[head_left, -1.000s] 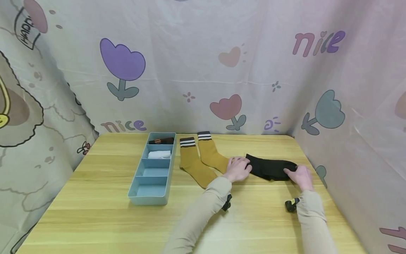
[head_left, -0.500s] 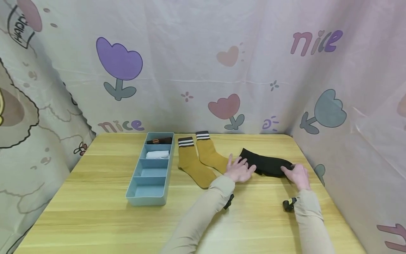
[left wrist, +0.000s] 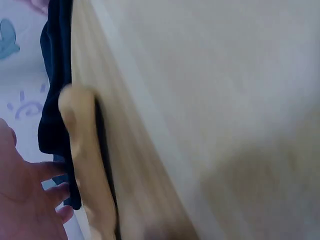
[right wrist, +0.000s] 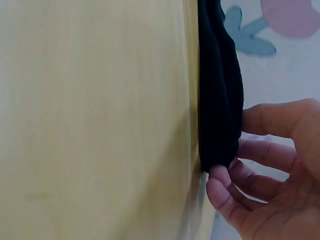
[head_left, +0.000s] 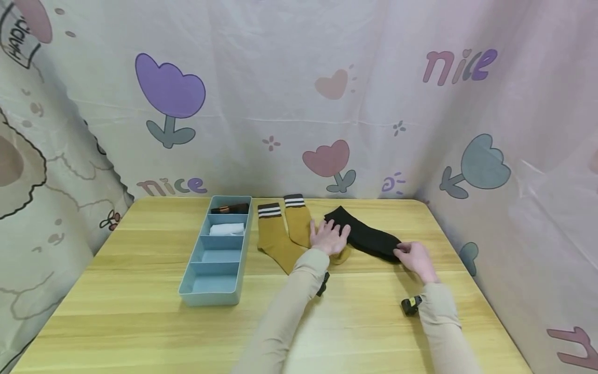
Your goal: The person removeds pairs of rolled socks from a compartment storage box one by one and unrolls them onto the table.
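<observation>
Inside table (head_left: 369, 322) edges, black sock (head_left: 369, 238) pinched.

Printed cloth (head_left: 261, 62) behind wooden table (head_left: 140, 332); on cloth, purple tulip (head_left: 170, 87) left of smaller pink tulip (head_left: 327, 158).

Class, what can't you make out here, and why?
Head view: middle of the mustard sock nearer the black sock, behind the left hand.
Head view: dark item in the tray, too small to identify.
Right wrist view: black sock's far end, cut off by top edge.
</observation>
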